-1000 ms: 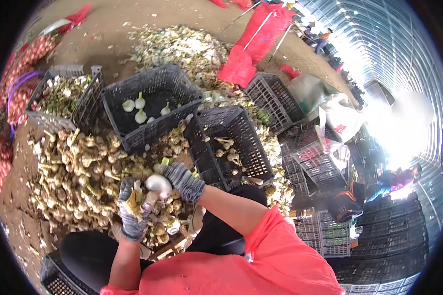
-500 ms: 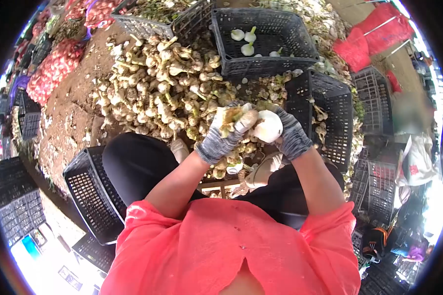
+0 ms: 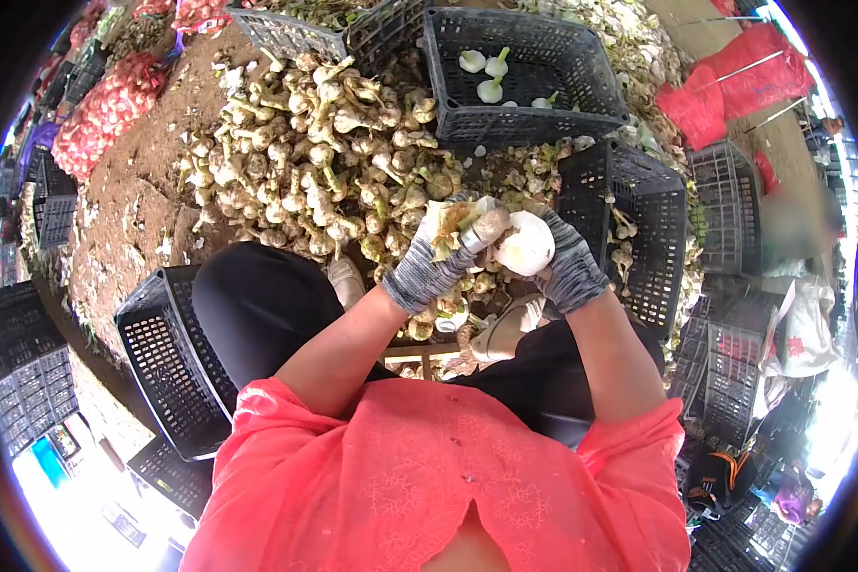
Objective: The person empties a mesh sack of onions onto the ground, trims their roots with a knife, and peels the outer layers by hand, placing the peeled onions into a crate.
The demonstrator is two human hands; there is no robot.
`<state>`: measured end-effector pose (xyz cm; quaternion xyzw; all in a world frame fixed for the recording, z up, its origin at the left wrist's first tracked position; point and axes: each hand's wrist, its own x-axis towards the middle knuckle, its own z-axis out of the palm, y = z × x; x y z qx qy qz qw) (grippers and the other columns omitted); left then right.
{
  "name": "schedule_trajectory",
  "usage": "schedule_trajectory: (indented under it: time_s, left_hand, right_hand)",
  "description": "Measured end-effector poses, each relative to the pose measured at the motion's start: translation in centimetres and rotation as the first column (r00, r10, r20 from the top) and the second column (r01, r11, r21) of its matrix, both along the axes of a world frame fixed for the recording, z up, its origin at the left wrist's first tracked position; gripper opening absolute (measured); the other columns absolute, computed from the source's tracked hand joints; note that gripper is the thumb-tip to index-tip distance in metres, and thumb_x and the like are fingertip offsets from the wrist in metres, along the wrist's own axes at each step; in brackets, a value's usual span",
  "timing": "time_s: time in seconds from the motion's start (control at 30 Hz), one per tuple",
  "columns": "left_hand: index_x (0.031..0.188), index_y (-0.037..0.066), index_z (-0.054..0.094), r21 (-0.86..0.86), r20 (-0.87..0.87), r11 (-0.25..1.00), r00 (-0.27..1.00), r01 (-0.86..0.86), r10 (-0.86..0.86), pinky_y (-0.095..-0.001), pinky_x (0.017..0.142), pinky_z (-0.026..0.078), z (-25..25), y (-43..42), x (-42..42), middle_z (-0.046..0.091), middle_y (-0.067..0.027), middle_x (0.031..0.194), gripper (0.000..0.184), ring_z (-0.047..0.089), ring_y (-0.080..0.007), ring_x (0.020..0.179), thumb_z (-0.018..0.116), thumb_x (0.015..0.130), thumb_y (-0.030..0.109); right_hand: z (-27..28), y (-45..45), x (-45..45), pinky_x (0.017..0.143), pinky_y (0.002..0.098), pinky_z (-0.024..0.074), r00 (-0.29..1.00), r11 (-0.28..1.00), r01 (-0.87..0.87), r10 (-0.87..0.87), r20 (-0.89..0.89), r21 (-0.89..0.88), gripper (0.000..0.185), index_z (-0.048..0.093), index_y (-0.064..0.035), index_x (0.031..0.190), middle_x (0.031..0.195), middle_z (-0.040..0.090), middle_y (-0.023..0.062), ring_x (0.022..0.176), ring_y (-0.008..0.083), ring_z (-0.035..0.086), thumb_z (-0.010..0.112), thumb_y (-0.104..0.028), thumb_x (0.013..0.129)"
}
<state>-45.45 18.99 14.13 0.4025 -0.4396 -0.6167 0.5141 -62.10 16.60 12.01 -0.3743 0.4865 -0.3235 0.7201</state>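
Observation:
Both hands wear grey knitted gloves and meet just in front of my knees. My right hand (image 3: 568,265) is closed around a white, peeled garlic bulb (image 3: 525,245). Close against the bulb's left side, my left hand (image 3: 427,265) is closed with its thumb toward the bulb. Yellowish, dry garlic skin (image 3: 445,229) sticks out of the left hand's fingers. Beneath and beyond the hands lies a large heap of unpeeled garlic (image 3: 305,172) with stems. Several clean white bulbs (image 3: 490,91) rest in a black crate beyond the heap's right part.
The black crate (image 3: 534,124) with clean bulbs stands ahead. Another black crate (image 3: 653,248), holding a few garlic heads, is at my right. An additional crate (image 3: 176,372) stands beside my left knee. Red net sacks (image 3: 110,114) lie far left, and red bags (image 3: 744,81) far right.
The view has shifted slightly. The bulb has turned a little in my right hand, and my left thumb remains beside it.

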Motion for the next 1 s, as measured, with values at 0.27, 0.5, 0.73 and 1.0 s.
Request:
schedule_trajectory:
  time_s: [0.27, 0.5, 0.73, 1.0]
  left_hand:
    - [0.074, 0.001, 0.054, -0.063, 0.174, 0.993, 0.981, 0.103, -0.090, -0.0253, 0.051, 0.038, -1.1, -0.2, 0.3, 0.052, -0.0016, 0.063, 0.025, 0.045, -0.0083, 0.058, 0.059, 0.077, 0.026]
    - [0.081, 0.002, 0.057, 0.087, -0.043, 0.995, 0.998, 0.059, -0.055, -0.0230, 0.053, 0.039, 0.1, 0.0, 0.7, 0.054, 0.0012, 0.068, 0.023, 0.046, -0.0076, 0.060, 0.055, 0.080, 0.025]
    - [0.084, 0.004, 0.055, -0.599, 0.545, 0.800, 0.751, 0.038, 0.373, -0.0255, 0.056, 0.040, -1.5, -0.2, 0.2, 0.051, -0.0056, 0.068, 0.016, 0.051, -0.0175, 0.062, 0.062, 0.071, 0.010]
    - [0.077, 0.004, 0.055, -0.034, -0.028, 0.999, 0.999, 0.039, -0.040, -0.0200, 0.048, 0.039, -1.1, -0.4, 0.1, 0.054, 0.0000, 0.059, 0.011, 0.050, -0.0061, 0.054, 0.051, 0.082, 0.013]
  right_hand:
    - [1.5, -0.3, 0.6, 0.064, 0.0343, 0.0512, 0.972, 0.911, 0.130, -0.194, 0.130, 0.391, 0.028, 0.052, -0.0034, 0.099, 0.089, 0.059, 0.0112, 0.076, 0.0210, 0.059, 0.037, -0.022, 0.085]
    - [2.0, 0.0, 0.5, 0.060, 0.0353, 0.0521, 0.963, 0.927, 0.194, -0.242, 0.118, 0.322, 0.028, 0.054, -0.0017, 0.093, 0.082, 0.061, 0.0106, 0.071, 0.0214, 0.060, 0.044, -0.025, 0.083]
    - [0.5, -1.6, 0.3, 0.047, 0.0301, 0.0499, 0.926, 0.877, 0.379, -0.359, -0.121, 0.296, 0.024, 0.054, 0.0004, 0.087, 0.073, 0.059, 0.0113, 0.058, 0.0204, 0.058, 0.049, -0.022, 0.080]
    - [0.3, -0.8, 0.0, 0.053, 0.0307, 0.0511, 0.930, 0.896, 0.355, -0.368, 0.001, 0.267, 0.029, 0.053, -0.0019, 0.092, 0.082, 0.059, 0.0114, 0.068, 0.0212, 0.059, 0.048, -0.029, 0.080]
